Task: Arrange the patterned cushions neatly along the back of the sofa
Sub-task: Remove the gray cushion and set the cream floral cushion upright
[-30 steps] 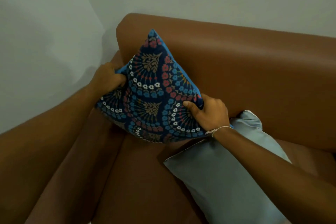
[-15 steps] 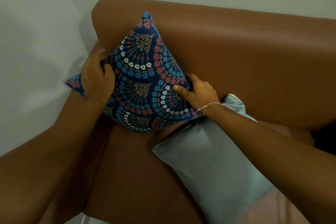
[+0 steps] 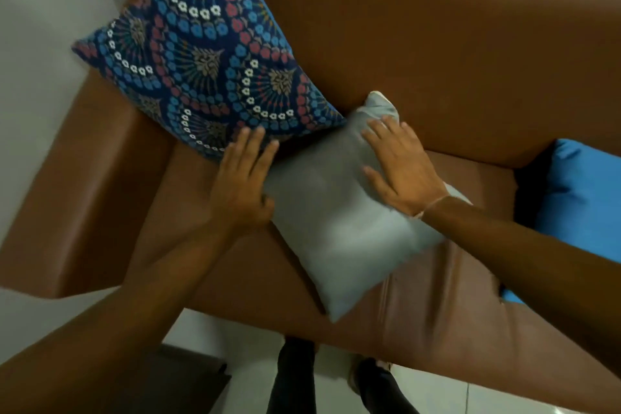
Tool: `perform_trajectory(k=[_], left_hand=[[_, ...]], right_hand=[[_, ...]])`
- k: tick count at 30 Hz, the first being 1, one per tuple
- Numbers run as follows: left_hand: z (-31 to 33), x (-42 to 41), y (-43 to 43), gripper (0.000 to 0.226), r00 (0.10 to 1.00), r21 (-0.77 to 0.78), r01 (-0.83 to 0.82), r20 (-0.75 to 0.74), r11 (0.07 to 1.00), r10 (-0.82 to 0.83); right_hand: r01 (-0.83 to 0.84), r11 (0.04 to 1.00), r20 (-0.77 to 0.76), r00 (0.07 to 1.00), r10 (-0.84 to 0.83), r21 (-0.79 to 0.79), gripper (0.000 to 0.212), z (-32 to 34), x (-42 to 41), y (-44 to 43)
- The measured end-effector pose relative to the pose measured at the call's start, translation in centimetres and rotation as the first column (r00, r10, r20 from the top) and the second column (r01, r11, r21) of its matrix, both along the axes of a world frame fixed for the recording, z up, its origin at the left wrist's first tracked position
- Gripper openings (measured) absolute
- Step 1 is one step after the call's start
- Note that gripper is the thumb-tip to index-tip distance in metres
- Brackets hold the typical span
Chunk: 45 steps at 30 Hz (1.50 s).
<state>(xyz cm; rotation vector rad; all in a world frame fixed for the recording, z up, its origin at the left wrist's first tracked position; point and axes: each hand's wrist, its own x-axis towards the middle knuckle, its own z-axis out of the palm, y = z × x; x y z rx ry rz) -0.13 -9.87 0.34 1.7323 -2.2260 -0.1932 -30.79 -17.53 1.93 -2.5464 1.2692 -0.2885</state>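
Observation:
A dark blue patterned cushion with red, blue and white flower arcs leans in the left corner of the brown sofa, against its backrest. In front of it a plain grey cushion lies flat on the seat. My left hand rests with spread fingers at the grey cushion's left edge, just below the patterned cushion's lower corner. On the grey cushion's upper right part lies my right hand, flat and with fingers apart. Neither hand grips anything.
A bright blue cushion sits at the right edge of the seat. The sofa's left armrest stands by a pale wall. White tiled floor and my legs show below the seat's front edge.
Both hands have let go of the patterned cushion, which now leans in the corner. They have moved down onto the grey cushion. The view has tilted downward.

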Motion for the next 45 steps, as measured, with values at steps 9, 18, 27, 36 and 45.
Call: perform_trajectory(k=[9, 18, 27, 36, 45], left_hand=[[-10.5, -2.3, 6.2, 0.133, 0.884, 0.266, 0.177, 0.381, 0.947, -0.272], [-13.8, -6.1, 3.7, 0.087, 0.965, 0.148, 0.067, 0.243, 0.987, -0.102], [-10.7, -6.2, 4.4, 0.085, 0.969, 0.201, 0.167, 0.145, 0.965, -0.198], [-0.1, -9.3, 1.1, 0.068, 0.958, 0.101, 0.249, -0.169, 0.963, -0.230], [9.7, -15.2, -11.9, 0.019, 0.939, 0.110, 0.186, -0.313, 0.977, -0.143]], right_hand=[[-0.170, 0.982, -0.375, 0.918, 0.127, -0.084, 0.094, -10.7, -10.1, 13.9], [0.034, 0.954, -0.233, 0.967, -0.107, -0.298, 0.099, -16.7, -7.7, 11.5], [0.011, 0.991, -0.281, 0.958, -0.048, -0.130, 0.096, -12.9, -9.9, 11.7], [0.169, 0.966, 0.196, 0.958, -0.208, 0.195, 0.075, -2.4, -16.0, 11.0], [0.476, 0.858, 0.397, 0.762, -0.512, 0.193, 0.040, 4.8, -18.1, 3.6]])
